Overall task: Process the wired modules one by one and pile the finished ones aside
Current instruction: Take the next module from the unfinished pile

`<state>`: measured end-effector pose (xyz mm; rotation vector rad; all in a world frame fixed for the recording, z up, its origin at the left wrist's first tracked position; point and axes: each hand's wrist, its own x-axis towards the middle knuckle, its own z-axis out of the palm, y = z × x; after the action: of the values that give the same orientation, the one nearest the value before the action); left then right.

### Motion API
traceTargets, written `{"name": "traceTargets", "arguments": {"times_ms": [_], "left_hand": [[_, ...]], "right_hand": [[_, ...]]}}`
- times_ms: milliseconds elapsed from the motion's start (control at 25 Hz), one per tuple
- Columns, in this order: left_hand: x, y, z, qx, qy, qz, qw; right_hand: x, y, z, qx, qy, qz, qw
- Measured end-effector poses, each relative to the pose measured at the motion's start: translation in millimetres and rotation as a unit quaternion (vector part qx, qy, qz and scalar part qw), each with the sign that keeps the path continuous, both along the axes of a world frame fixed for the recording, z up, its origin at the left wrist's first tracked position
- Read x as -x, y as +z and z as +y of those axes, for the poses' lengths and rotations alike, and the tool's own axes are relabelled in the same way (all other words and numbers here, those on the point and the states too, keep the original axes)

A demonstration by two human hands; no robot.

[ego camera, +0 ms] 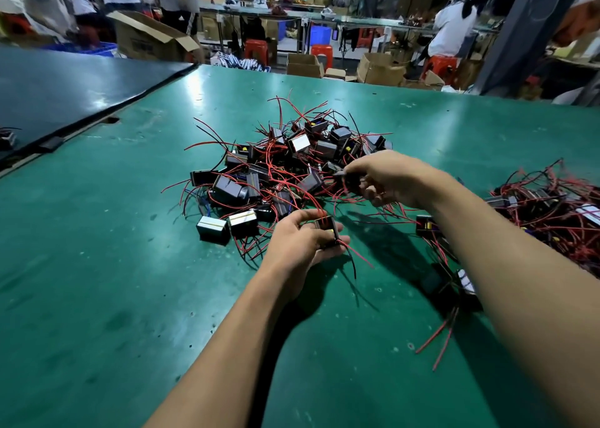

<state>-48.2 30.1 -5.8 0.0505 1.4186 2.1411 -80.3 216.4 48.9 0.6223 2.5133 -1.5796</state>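
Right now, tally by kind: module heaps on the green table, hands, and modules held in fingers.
Module heaps: 2, centre heap, right heap
Hands: 2, left hand, right hand
Modules plainly held: 1, module in the left hand; right hand's blurred item uncounted
Total: 5

Only one view is given, taken by a wide-angle camera worn on the head. The flat green-covered table [97,265] is seen from above its near edge, close, facing forward and down; beyond its far edge a workshop hall [324,21] is caught.
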Motion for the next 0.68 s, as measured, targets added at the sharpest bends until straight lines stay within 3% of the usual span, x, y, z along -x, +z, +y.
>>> {"name": "traceTargets", "arguments": {"times_ms": [80,200,360,480,680], "left_hand": [[-2.5,1.0,0.1,-0.017,-0.014,-0.007,1.000],[-7.1,2.5,1.0,-0.013,-0.041,-0.025,0.999],[-11.7,3.2,1.7,0.004,-0.046,-0.019,0.999],[-12.7,3.4,2.1,0.040,-0.055,0.007,0.998],[-13.3,2.7,3.2,0.074,-0.057,0.061,0.994]], "right_hand": [[-19.1,13.4,8.8,0.104,-0.003,-0.005,0.995],[-56.1,20.3,18.9,0.281,0.004,0.031,0.959],[-98.9,9.5,20.6,0.385,-0.009,0.098,0.918],[-119.6,-1.2,15.3,0.409,-0.032,0.110,0.905],[-134.8,-23.5,-6.9,0.339,-0.054,0.126,0.931]]}}
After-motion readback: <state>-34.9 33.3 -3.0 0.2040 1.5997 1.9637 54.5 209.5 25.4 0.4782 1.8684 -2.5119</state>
